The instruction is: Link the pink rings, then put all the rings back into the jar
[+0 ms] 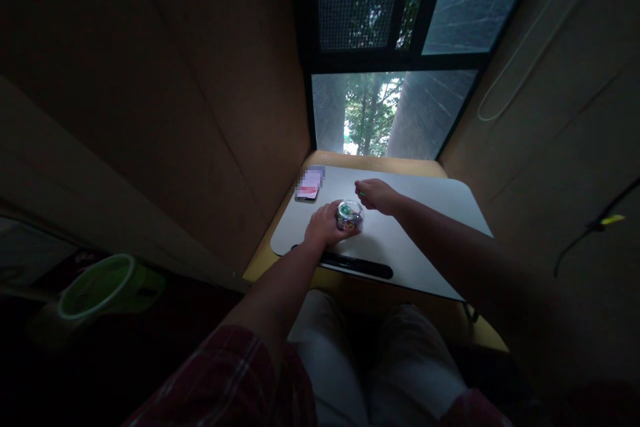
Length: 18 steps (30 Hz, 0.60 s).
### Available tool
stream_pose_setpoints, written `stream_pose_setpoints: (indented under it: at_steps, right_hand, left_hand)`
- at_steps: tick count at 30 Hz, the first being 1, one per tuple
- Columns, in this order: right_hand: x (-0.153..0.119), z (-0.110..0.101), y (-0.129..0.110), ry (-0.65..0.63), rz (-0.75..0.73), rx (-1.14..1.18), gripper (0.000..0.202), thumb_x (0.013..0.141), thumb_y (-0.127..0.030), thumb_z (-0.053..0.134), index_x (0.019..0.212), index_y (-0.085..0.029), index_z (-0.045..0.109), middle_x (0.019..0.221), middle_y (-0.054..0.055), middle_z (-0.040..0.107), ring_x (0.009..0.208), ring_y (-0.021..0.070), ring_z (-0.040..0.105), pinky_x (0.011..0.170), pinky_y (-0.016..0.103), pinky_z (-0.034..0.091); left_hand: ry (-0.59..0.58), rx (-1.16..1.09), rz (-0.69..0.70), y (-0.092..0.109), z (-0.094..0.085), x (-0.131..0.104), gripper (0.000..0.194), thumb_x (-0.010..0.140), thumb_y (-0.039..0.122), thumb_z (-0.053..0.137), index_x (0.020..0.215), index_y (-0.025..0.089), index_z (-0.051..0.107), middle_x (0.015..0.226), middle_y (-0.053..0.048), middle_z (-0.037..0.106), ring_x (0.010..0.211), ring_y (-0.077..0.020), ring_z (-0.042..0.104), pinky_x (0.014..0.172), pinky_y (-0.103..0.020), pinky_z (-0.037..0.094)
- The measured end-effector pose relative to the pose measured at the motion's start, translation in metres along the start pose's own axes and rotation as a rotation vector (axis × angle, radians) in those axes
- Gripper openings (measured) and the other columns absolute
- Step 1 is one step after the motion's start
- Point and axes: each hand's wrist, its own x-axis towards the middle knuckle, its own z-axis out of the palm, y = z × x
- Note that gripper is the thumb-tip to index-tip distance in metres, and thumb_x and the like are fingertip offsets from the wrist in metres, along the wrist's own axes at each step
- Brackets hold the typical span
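Note:
A small clear jar (350, 216) with colourful little pieces inside stands on the white tabletop (425, 240), its round mouth facing up. My left hand (326, 224) wraps round the jar's left and near side. Just beyond the jar, to the upper right, my right hand (376, 196) is raised with its fingers pinched together. A bit of green shows at those fingers; it is too small to identify.
A phone (309, 184) with a lit screen lies at the table's far left corner. A black strip (357, 265) runs along the near edge. Wooden walls flank the table, a window is behind it, and a green bin (100, 287) stands at lower left.

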Motion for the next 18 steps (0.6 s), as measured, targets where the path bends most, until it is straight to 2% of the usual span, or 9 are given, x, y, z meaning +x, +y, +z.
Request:
stream_pose_setpoints:
  at_steps: [6, 9, 18]
  right_hand:
    - [-0.0038, -0.0077, -0.0026, -0.002, 0.043, 0.109, 0.015, 0.087, -0.025, 0.055, 0.074, -0.019, 0.049, 0.046, -0.008, 0.035, 0.036, 0.0063, 0.028, 0.038, 0.019, 0.018]
    - [-0.0057, -0.0093, -0.0058, 0.019, 0.049, 0.124, 0.009, 0.086, -0.019, 0.051, 0.077, -0.019, 0.049, 0.047, -0.008, 0.037, 0.036, 0.0062, 0.029, 0.038, 0.019, 0.019]
    - [-0.0045, -0.0089, -0.0092, 0.131, 0.079, 0.07, 0.008, 0.087, -0.017, 0.052, 0.079, -0.018, 0.051, 0.051, -0.006, 0.044, 0.036, 0.0057, 0.035, 0.038, 0.018, 0.021]
  left_hand:
    - [0.007, 0.011, 0.008, -0.002, 0.0015, 0.0003, 0.09, 0.061, 0.071, 0.073, 0.133, 0.024, 0.047, 0.113, -0.009, 0.062, 0.104, -0.0282, 0.059, 0.092, -0.039, 0.046]
    - [0.005, 0.011, 0.016, -0.0032, 0.0022, 0.0006, 0.089, 0.062, 0.071, 0.073, 0.133, 0.024, 0.047, 0.114, -0.009, 0.062, 0.104, -0.0282, 0.059, 0.092, -0.04, 0.046]
    - [0.003, 0.014, 0.003, -0.0024, 0.0013, 0.0004, 0.09, 0.061, 0.071, 0.073, 0.133, 0.024, 0.047, 0.115, -0.01, 0.062, 0.106, -0.0281, 0.059, 0.094, -0.04, 0.046]
